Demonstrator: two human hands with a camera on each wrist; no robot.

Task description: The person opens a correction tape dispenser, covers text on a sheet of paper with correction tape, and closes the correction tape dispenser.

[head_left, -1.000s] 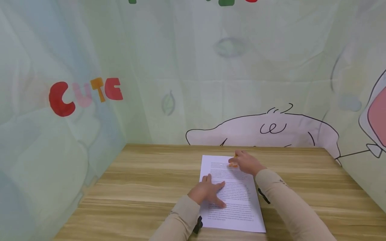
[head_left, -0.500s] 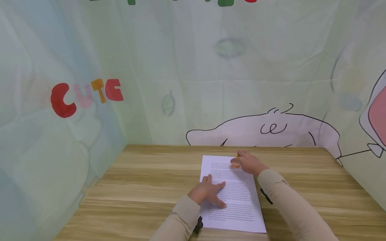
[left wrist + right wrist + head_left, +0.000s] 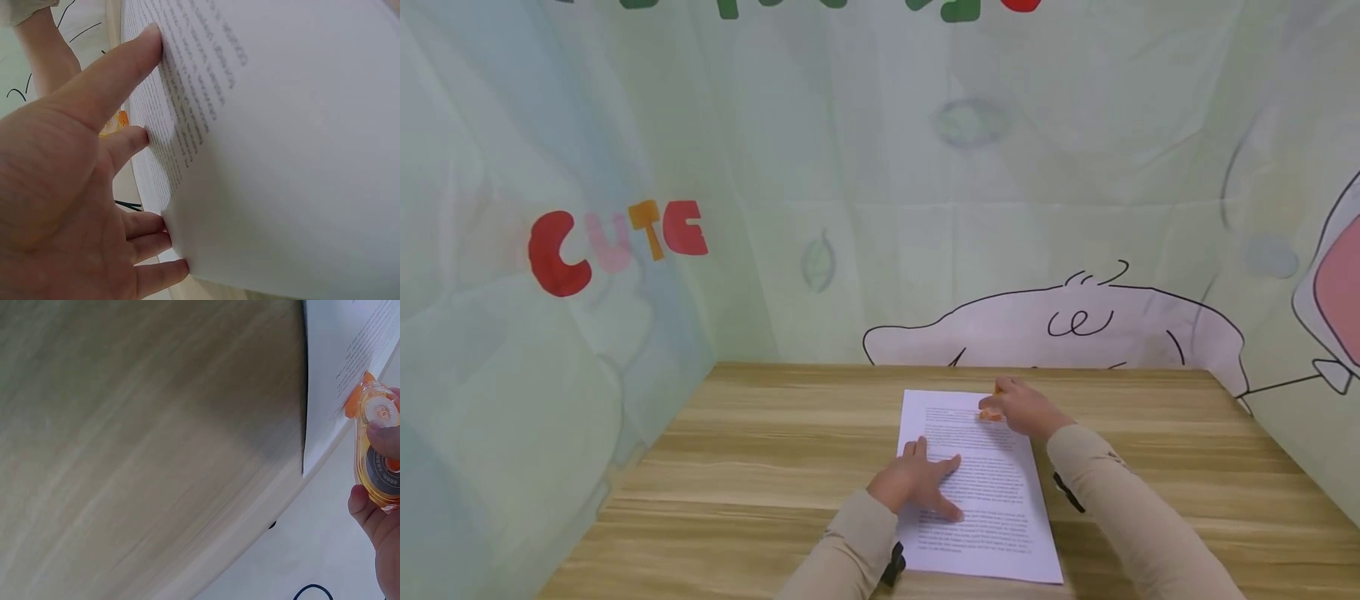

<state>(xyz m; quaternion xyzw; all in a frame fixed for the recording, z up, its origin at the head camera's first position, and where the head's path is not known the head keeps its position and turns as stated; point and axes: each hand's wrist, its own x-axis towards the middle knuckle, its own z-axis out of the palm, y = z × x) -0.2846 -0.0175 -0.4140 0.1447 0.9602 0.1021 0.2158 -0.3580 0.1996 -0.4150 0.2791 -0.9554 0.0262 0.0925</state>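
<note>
A printed white sheet of paper (image 3: 992,563) lies on the wooden table. My left hand (image 3: 917,481) presses on its left half, fingers and thumb spread; in the left wrist view the fingertips of that hand (image 3: 69,162) rest on the page. Near the sheet's top right, my right hand (image 3: 1028,410) grips a correction tape (image 3: 989,414). The right wrist view shows its clear orange case (image 3: 378,459) with a white reel and a dark reel inside, held between thumb and fingers. Its orange tip (image 3: 357,400) is right at the text lines.
The wooden table (image 3: 760,450) stretches out on both sides of the sheet. Behind it and to the left hangs a pale printed curtain (image 3: 887,167) with cartoon drawings and coloured letters. Each wrist carries a small black device.
My right hand has slid a little to the right across the top of the page with the correction tape. The left hand keeps its place on the sheet.
</note>
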